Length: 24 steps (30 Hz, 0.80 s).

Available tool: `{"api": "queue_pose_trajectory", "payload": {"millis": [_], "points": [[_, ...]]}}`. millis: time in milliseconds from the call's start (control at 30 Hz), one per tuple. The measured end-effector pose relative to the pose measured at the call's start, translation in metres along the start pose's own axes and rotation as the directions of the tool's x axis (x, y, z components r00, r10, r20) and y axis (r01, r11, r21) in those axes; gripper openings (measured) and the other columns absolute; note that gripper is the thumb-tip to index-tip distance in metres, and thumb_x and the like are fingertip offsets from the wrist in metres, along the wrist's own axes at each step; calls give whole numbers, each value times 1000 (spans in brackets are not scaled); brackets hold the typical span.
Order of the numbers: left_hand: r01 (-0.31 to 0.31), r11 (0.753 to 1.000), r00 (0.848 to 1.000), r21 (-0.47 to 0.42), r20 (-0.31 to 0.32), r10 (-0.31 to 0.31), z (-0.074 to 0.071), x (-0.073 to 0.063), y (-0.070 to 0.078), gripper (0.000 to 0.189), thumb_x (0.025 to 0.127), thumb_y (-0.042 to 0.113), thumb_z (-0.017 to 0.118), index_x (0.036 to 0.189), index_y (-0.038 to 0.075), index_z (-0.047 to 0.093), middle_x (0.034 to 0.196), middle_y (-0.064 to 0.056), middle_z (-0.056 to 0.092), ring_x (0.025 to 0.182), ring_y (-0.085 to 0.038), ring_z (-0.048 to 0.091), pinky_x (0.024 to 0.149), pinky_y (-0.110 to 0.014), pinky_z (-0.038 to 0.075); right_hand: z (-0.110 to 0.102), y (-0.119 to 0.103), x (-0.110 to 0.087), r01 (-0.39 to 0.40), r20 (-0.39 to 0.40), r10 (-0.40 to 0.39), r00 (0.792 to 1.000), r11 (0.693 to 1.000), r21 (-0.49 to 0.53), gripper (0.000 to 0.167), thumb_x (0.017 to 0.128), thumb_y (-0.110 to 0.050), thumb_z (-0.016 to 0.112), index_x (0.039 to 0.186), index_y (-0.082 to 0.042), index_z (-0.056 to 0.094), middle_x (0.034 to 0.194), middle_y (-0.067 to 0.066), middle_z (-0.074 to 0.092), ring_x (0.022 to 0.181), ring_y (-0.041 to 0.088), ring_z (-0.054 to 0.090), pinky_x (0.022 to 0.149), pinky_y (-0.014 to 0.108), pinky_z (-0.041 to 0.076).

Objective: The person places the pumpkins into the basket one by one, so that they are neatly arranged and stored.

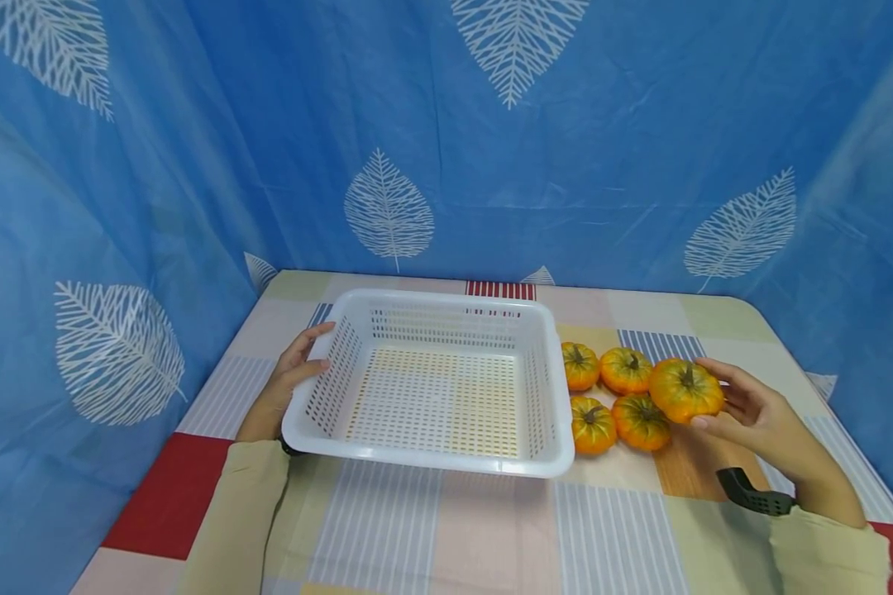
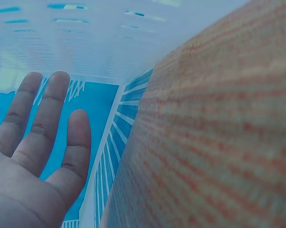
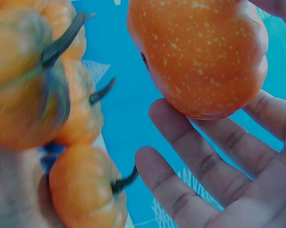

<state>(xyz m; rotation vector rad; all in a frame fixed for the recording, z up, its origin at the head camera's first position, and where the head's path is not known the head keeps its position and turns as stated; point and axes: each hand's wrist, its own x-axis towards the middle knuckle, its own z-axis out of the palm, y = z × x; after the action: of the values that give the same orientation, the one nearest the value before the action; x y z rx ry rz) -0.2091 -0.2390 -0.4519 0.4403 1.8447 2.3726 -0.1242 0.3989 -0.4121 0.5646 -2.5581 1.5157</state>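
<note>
A white slotted plastic basket (image 1: 417, 460) sits at the middle of the view, with nothing inside. My left hand (image 1: 286, 382) grips its left rim, thumb and forefinger at the edge. In the left wrist view, other fingers (image 2: 50, 107) stretch out below the basket's slotted wall (image 2: 100, 42). Over on the right, my right hand (image 1: 766, 423) holds an orange pumpkin (image 1: 686, 392) between thumb and fingertips, stem up. The right wrist view shows this pumpkin (image 3: 204, 57) against the fingers.
Several more small pumpkins (image 1: 642, 421) stand in two rows between the basket and my right hand, close against the basket's right side. A patchwork-patterned cloth (image 1: 499, 529) covers the table. Blue curtain (image 1: 461, 165) with white leaves hangs behind and at both sides.
</note>
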Motion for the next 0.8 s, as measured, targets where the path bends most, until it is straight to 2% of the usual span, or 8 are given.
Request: {"api": "queue_pose_trajectory", "payload": {"millis": [167, 433, 600, 667, 800], "points": [[-27, 1000, 999, -12, 27, 28, 0, 1, 0, 54, 102, -4, 47, 145, 26, 59, 141, -4, 57, 109, -19, 68, 83, -32, 62, 4, -12, 11, 37, 35, -38, 999, 999, 31, 80, 91, 23, 67, 163, -5, 45, 152, -19, 52, 123, -5, 61, 95, 12, 50], [-19, 1000, 1000, 1, 13, 19, -1, 2, -1, 55, 101, -4, 47, 146, 27, 59, 143, -2, 55, 112, -19, 65, 84, -32, 62, 12, -20, 28, 108, 57, -112, 992, 992, 61, 81, 88, 26, 67, 160, -1, 47, 153, -15, 54, 122, -2, 62, 96, 12, 50], [-32, 999, 999, -8, 23, 32, -2, 3, -3, 57, 100, -5, 46, 146, 28, 59, 144, -1, 55, 112, -20, 65, 85, -33, 62, 18, -27, 38, 105, 86, -116, 990, 988, 117, 80, 89, 25, 66, 161, -5, 48, 152, -15, 55, 122, -1, 63, 94, 14, 52], [-35, 999, 999, -15, 20, 35, -2, 2, -3, 57, 100, -5, 46, 144, 28, 60, 142, -1, 56, 111, -19, 66, 85, -32, 62, 20, -30, 41, 99, 100, -113, 989, 986, 134, 79, 90, 25, 65, 161, -3, 46, 151, -14, 56, 122, -1, 63, 94, 15, 53], [-27, 999, 1000, -23, 5, 27, 0, 2, -3, 57, 100, -5, 46, 143, 29, 61, 142, 0, 57, 111, -17, 65, 85, -30, 61, 25, -36, 47, 94, 124, -107, 987, 990, 106, 78, 92, 22, 66, 163, 0, 42, 151, -16, 54, 122, -1, 63, 95, 15, 53]]}}
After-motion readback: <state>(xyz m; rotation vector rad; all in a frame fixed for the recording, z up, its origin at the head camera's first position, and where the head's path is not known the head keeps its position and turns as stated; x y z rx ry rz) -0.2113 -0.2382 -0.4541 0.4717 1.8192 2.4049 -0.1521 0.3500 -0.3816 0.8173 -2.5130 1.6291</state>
